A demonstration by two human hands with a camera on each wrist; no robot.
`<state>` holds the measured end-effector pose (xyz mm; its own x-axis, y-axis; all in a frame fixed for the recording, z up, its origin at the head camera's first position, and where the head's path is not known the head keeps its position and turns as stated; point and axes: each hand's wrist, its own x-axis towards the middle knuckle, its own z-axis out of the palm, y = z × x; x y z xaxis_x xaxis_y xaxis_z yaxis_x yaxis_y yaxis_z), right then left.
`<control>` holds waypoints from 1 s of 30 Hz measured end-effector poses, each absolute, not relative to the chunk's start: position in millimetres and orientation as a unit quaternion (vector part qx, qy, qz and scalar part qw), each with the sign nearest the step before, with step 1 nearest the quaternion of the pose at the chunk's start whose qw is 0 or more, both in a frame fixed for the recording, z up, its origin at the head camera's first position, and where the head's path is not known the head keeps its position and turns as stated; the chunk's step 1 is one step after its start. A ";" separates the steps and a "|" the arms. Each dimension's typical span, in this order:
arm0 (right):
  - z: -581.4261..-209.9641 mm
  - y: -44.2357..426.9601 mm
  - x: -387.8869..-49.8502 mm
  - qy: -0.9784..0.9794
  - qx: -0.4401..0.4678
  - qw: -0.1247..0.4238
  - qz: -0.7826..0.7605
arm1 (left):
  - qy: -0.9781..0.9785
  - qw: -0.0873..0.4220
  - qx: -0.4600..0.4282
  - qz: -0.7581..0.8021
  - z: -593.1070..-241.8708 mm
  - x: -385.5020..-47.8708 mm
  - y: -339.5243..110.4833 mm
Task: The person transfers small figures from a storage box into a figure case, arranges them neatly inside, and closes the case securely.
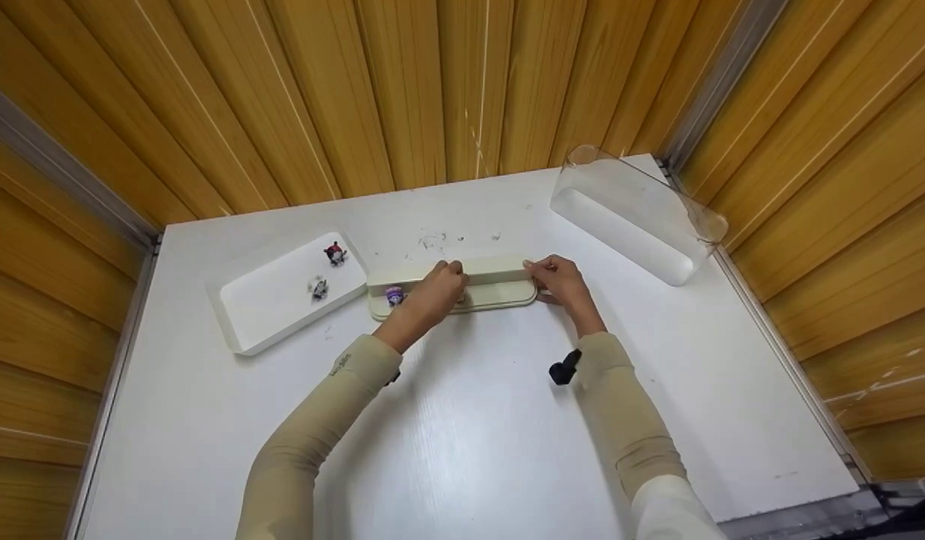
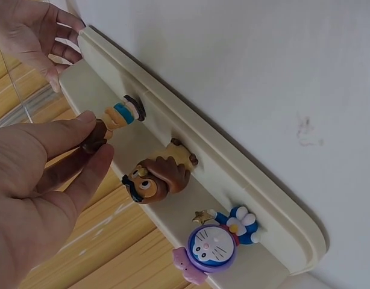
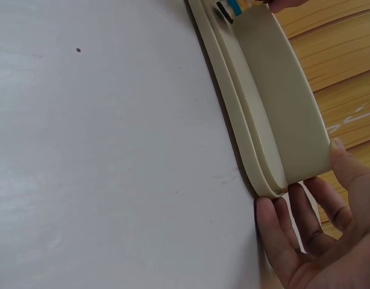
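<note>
A cream display stand with a raised back ledge lies lengthwise across the middle of the table. My left hand is over its middle. In the left wrist view, thumb and fingers pinch a small figurine by its brown top; its lower part is turquoise and pale with a dark foot, close to the stand's step. Beside it an owl figurine stands on the stand, then a blue-and-white cat figurine with a purple hood at the left end. My right hand grips the stand's right end, thumb on the back ledge.
A white tray at the left holds a red-and-black figurine and a grey-white figurine. At the back right lies a transparent cover. Wood-patterned walls border the white table.
</note>
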<state>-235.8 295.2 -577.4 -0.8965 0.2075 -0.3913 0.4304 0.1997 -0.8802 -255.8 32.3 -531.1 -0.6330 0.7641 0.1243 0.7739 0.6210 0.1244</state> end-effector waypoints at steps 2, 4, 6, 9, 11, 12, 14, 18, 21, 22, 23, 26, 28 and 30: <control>-578.0 295.3 -235.7 0.769 0.207 0.093 -0.598 | -0.900 0.026 -0.426 -0.085 -531.3 -256.6 32.5; -578.8 295.5 -235.7 0.767 0.208 0.093 -0.600 | -0.901 0.020 -0.424 -0.089 -531.6 -257.5 32.8; -579.5 295.6 -236.0 0.767 0.209 0.094 -0.600 | -0.902 0.014 -0.421 -0.097 -531.9 -258.4 33.3; -580.0 296.0 -236.5 0.768 0.211 0.094 -0.597 | -0.901 0.008 -0.418 -0.114 -532.6 -259.6 34.2; -580.1 296.2 -237.0 0.769 0.211 0.094 -0.596 | -0.900 0.009 -0.418 -0.121 -533.0 -260.2 35.1; -580.2 296.3 -237.2 0.769 0.212 0.093 -0.596 | -0.900 0.011 -0.418 -0.122 -533.1 -260.3 35.6; -580.3 296.6 -237.5 0.769 0.211 0.094 -0.596 | -0.901 0.015 -0.417 -0.119 -533.3 -260.3 36.8; -579.3 296.4 -237.6 0.768 0.212 0.092 -0.597 | -0.906 0.018 -0.407 -0.115 -533.5 -259.2 39.3; -577.8 296.0 -236.8 0.765 0.214 0.090 -0.601 | -0.909 0.021 -0.400 -0.113 -533.9 -258.4 41.5; -577.7 296.0 -236.6 0.764 0.215 0.090 -0.601 | -0.911 0.020 -0.395 -0.113 -533.7 -257.8 42.2; -577.8 295.7 -236.4 0.764 0.212 0.089 -0.603 | -0.913 0.018 -0.392 -0.110 -533.4 -257.1 42.8; -578.3 295.1 -236.0 0.764 0.206 0.088 -0.605 | -0.920 0.014 -0.379 -0.100 -532.2 -255.1 44.2; -578.7 295.0 -236.0 0.765 0.201 0.088 -0.606 | -0.924 0.012 -0.370 -0.093 -531.7 -253.9 45.2; -578.2 294.7 -235.5 0.765 0.203 0.087 -0.605 | -0.924 0.024 -0.371 -0.090 -533.8 -253.8 45.8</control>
<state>-235.5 294.7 -578.2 -0.9027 0.2044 -0.3786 0.4155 0.1855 -0.8905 -253.8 45.8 -533.8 -0.7229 0.6821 0.1106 0.6906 0.7080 0.1477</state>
